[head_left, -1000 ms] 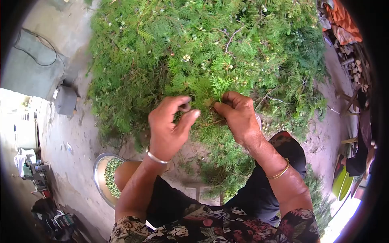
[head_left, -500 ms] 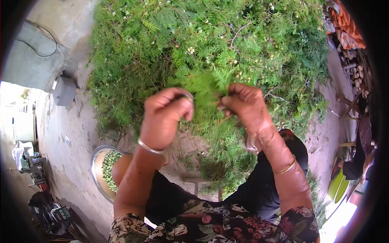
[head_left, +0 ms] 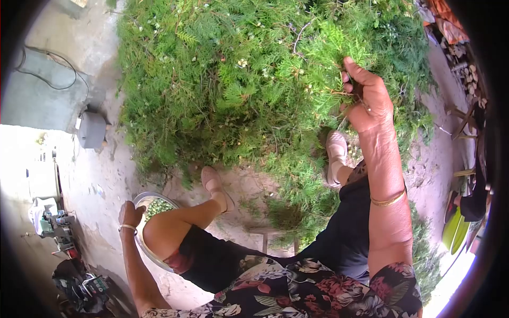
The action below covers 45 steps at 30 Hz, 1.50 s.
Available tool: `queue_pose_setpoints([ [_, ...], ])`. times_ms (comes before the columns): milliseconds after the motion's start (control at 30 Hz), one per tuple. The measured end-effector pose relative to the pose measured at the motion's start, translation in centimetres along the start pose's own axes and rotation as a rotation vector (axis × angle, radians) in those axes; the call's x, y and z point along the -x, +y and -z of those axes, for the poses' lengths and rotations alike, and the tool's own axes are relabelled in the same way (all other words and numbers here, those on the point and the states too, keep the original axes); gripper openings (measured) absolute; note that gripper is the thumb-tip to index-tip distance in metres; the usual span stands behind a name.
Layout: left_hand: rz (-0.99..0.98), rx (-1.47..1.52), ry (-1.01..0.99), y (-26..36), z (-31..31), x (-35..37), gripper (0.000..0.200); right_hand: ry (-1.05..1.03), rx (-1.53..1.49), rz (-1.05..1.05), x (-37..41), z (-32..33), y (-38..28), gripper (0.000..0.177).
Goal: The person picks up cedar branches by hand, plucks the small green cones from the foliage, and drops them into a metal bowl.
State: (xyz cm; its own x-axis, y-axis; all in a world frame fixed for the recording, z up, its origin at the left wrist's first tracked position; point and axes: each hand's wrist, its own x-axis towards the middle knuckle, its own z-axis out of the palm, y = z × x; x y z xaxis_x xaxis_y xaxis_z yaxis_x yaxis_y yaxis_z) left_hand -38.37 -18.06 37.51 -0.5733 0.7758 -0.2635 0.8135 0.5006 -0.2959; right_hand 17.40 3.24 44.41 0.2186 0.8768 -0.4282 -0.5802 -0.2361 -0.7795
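Note:
My right hand (head_left: pixel 371 98) is raised over the front right of a big heap of cut evergreen branches (head_left: pixel 212 106). Its fingers are closed on the thin brown stem of a leafy evergreen sprig (head_left: pixel 334 45), which blends into the greenery behind. Down at the left, my left hand (head_left: pixel 131 213) hovers at the rim of a metal bowl (head_left: pixel 139 199). The fingers there look curled, and what they may hold is hidden. Inside the bowl lie many small green cones (head_left: pixel 157 206), partly covered by my left knee.
A wooden stool edge (head_left: pixel 265 231) shows between my legs. My shoes (head_left: pixel 212 180) stand at the heap's front edge. A grey box-like object (head_left: pixel 91 130) is at the left wall, with tools and bags below. Firewood (head_left: pixel 472 85) is stacked at the right.
My left hand has moved from beside the right hand, over the heap, down left to the bowl. My right hand has gone up and right with the sprig.

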Motion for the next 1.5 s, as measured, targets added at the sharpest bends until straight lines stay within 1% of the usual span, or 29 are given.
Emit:
queue_pose_setpoints([
  [33,-0.002,0.034,-0.071,1.5,1.6,0.4,0.041,-0.001,-0.045,0.04,-0.1,0.2,0.1,0.014],
  [100,-0.305,0.262,0.071,2.1,0.6,-1.6,0.044,0.008,-0.121,0.043,-0.6,0.9,0.4,0.013],
  [167,-0.404,0.318,-0.006,8.7,3.9,-2.1,0.046,0.018,-0.097,0.021,-0.7,1.0,0.5,0.013],
  [233,-0.542,0.236,-0.192,17.0,7.8,-2.0,0.047,0.04,-0.075,0.003,-0.7,1.1,0.5,0.013],
  [300,-0.921,0.147,0.031,23.0,6.5,-2.5,0.047,0.032,-0.088,0.008,-0.5,1.1,0.3,0.013],
  [367,-0.968,0.078,-0.097,29.7,4.4,-2.8,0.048,0.035,-0.061,0.02,-0.6,1.6,0.2,0.015],
  [433,-1.077,0.231,-0.086,35.3,-0.7,-3.6,0.045,0.036,-0.03,0.036,-0.5,1.9,-0.2,0.016],
  [500,-1.144,0.363,-0.148,40.4,-4.6,-3.7,0.044,0.092,-0.055,-0.049,0.0,2.0,-0.8,0.019],
  [533,-1.095,0.468,-0.211,42.7,-4.7,-2.9,0.044,0.102,-0.049,-0.044,0.1,2.5,-0.7,0.019],
  [600,-1.049,0.577,-0.283,46.8,-5.3,-1.9,0.043,0.053,0.125,0.104,0.5,3.2,-0.8,0.017],
  [667,-0.951,1.028,-0.032,50.8,-6.5,-2.5,0.043,0.078,0.271,0.201,0.9,3.2,-1.3,0.015],
  [700,-0.959,1.032,-0.036,52.5,-6.4,-2.7,0.043,0.124,0.084,0.069,0.7,3.4,-1.6,0.014],
  [733,-0.824,1.063,-0.032,54.2,-6.0,-3.1,0.032,0.165,-0.105,-0.06,0.6,3.5,-1.9,0.014],
  [767,-0.689,1.092,-0.026,55.7,-5.6,-3.7,0.022,0.166,-0.089,-0.04,0.8,3.5,-1.9,0.013],
  [800,-0.697,1.099,-0.024,57.7,-7.6,-5.3,0.022,0.166,-0.087,-0.03,0.8,3.5,-2.0,0.013],
  [833,-0.567,1.312,-0.207,60.1,-11.6,-7.7,0.036,0.165,-0.106,-0.047,0.9,3.5,-2.0,0.012],
  [900,-0.389,1.335,-0.371,61.3,-10.5,-6.9,0.049,0.163,-0.121,-0.074,0.8,3.4,-2.1,0.013],
  [933,-0.401,1.341,-0.369,61.3,-12.0,-7.0,0.049,0.163,-0.121,-0.062,0.7,3.5,-2.1,0.013],
  [967,-0.693,1.421,-0.132,60.9,-13.6,-7.3,0.045,0.142,-0.144,-0.09,0.6,3.7,-2.1,0.013],
  [1033,-0.981,1.47,0.121,60.0,-13.3,-6.6,0.04,0.136,-0.137,-0.083,0.8,3.5,-2.0,0.014],
  [1133,-0.337,1.616,-0.582,55.1,-1.0,-1.6,0.019,0.124,-0.144,-0.082,0.8,4.0,-1.9,0.015],
  [1167,-0.374,1.49,-0.564,53.3,1.8,-0.4,0.015,0.11,-0.148,-0.083,0.8,3.9,-1.9,0.015],
  [1200,-0.373,1.49,-0.545,52.0,2.8,-0.1,0.015,0.135,-0.067,-0.056,0.9,3.8,-1.8,0.013],
  [1267,-0.367,1.728,-0.629,48.9,4.1,0.2,0.016,0.132,0.004,-0.028,0.9,3.4,-1.4,0.012],
  [1300,-0.367,1.73,-0.599,47.1,4.6,0.2,0.016,0.101,0.052,0.027,0.8,3.3,-1.0,0.011],
  [1367,-0.736,1.94,-0.757,43.5,5.7,0.5,0.053,0.052,0.149,0.146,0.9,2.8,-0.3,0.009],
  [1400,-0.742,1.941,-0.723,41.6,6.5,0.8,0.053,0.026,0.138,0.15,1.1,2.3,0.0,0.009],
  [1467,-1.132,1.823,-0.547,38.2,8.6,1.9,0.058,-0.02,0.193,0.166,1.7,1.2,0.8,0.01],
  [1500,-1.137,1.823,-0.52,37.0,9.4,2.2,0.058,-0.073,0.174,0.109,2.0,0.6,1.2,0.012],
])
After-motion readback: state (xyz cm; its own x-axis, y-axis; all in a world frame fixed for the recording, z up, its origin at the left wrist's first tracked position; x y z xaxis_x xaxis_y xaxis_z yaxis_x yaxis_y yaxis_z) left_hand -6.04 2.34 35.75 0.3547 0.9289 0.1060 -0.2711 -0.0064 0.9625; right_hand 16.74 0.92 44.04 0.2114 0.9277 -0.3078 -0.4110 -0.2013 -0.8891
